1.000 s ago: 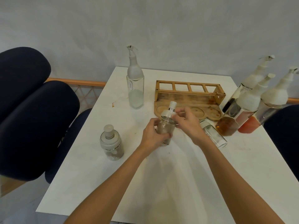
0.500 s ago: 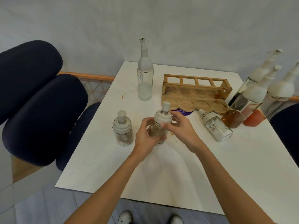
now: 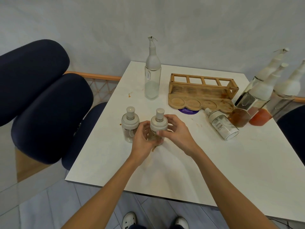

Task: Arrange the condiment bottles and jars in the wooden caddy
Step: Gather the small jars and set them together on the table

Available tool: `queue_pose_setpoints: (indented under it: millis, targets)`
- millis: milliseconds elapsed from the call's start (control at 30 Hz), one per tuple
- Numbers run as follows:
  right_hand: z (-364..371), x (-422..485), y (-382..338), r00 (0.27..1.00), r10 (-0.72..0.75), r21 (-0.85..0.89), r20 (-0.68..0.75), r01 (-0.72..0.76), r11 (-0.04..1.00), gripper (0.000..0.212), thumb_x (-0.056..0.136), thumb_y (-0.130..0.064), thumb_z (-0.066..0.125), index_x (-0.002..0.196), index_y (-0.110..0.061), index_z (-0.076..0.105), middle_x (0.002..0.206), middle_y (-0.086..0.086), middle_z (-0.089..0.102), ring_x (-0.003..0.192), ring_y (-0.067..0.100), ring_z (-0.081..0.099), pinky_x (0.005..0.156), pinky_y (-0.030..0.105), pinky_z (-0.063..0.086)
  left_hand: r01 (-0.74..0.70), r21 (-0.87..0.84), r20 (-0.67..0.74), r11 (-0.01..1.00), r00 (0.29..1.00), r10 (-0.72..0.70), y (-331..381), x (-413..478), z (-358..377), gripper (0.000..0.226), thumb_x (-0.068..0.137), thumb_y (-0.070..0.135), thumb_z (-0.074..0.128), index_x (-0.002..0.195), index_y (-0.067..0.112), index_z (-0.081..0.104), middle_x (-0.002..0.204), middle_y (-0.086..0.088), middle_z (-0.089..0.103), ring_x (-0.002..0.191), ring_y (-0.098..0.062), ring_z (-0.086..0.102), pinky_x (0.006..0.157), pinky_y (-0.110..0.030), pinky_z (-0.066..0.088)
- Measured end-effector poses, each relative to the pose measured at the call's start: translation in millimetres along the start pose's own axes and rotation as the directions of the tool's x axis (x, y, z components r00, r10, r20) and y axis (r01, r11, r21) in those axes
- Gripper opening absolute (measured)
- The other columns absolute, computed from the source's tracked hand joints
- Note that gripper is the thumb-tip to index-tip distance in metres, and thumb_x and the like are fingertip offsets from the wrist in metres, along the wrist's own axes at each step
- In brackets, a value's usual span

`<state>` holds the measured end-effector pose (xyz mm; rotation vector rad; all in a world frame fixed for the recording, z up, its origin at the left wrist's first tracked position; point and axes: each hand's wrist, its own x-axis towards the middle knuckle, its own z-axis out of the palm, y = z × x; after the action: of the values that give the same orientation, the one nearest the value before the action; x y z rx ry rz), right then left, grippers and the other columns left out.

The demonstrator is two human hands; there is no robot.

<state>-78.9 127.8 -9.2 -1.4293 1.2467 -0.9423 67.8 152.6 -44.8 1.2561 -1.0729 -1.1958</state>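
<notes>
Jar upright between left hand and right hand, fingers tight around it.

Soft, even, dim light; faint shadows; wide-angle bending and blur at edges.

Frame centre: your left hand grips the jar by its glass body; your right hand holds its lid. Second jar upright, just left. Caddy upper right; sugar shaker on its side below it; tall bottle upright, left of caddy.
</notes>
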Motion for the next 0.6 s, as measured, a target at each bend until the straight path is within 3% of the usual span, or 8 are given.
queue_pose_setpoints:
  millis: [133,267,433,533,600]
  targets:
    - [2,-1,3,1.000,-0.017,-0.015,0.013,0.017,1.000,0.057,0.075,-0.010,0.080,0.124,-0.025,0.054,0.121,-0.011,0.064,0.108,0.008,0.063,0.087,0.023,0.053,0.002,0.017,0.002,1.000,1.000,-0.002,2,-5,1,0.066,0.068,-0.009,0.082,0.120,0.017,0.049,0.121,0.002,0.060,0.108,-0.009,0.060,0.077,-0.012,0.050]
    - [4,-1,3,1.000,-0.015,-0.032,0.008,0.015,0.999,0.058,0.075,-0.012,0.079,0.126,-0.027,0.053,0.124,-0.010,0.063,0.110,0.008,0.061,0.088,0.023,0.051,-0.024,0.130,0.009,0.991,1.000,0.023,6,-9,2,0.064,0.072,-0.001,0.081,0.122,0.018,0.047,0.124,0.000,0.058,0.113,-0.014,0.056,0.078,-0.007,0.046]
    - [3,-1,3,0.999,-0.021,-0.046,0.036,0.023,0.999,0.063,0.075,-0.013,0.079,0.128,-0.030,0.051,0.123,-0.013,0.062,0.111,0.006,0.061,0.090,0.026,0.051,-0.112,0.270,0.020,0.956,0.994,0.111,26,-19,5,0.061,0.075,-0.002,0.077,0.122,0.023,0.046,0.112,0.014,0.056,0.106,-0.009,0.053,0.078,0.001,0.038]
    - [-1,0,1,0.997,-0.013,-0.098,0.070,0.020,0.995,0.070,0.074,-0.018,0.081,0.134,-0.033,0.047,0.129,-0.012,0.058,0.119,0.011,0.056,0.097,0.030,0.049,-0.155,0.384,-0.044,0.910,0.982,0.185,40,-30,8,0.072,0.083,0.004,0.071,0.145,0.014,0.035,0.136,0.006,0.045,0.124,-0.007,0.039,0.087,0.006,0.024]
    - [-8,0,-5,0.998,-0.004,-0.129,0.066,0.013,0.992,0.071,0.076,-0.022,0.081,0.136,-0.036,0.044,0.133,-0.009,0.053,0.123,0.013,0.052,0.096,0.027,0.045,-0.247,0.422,-0.089,0.873,0.947,0.310,50,-37,11,0.068,0.087,0.008,0.068,0.146,0.014,0.035,0.142,0.004,0.042,0.124,0.001,0.035,0.089,0.007,0.021]
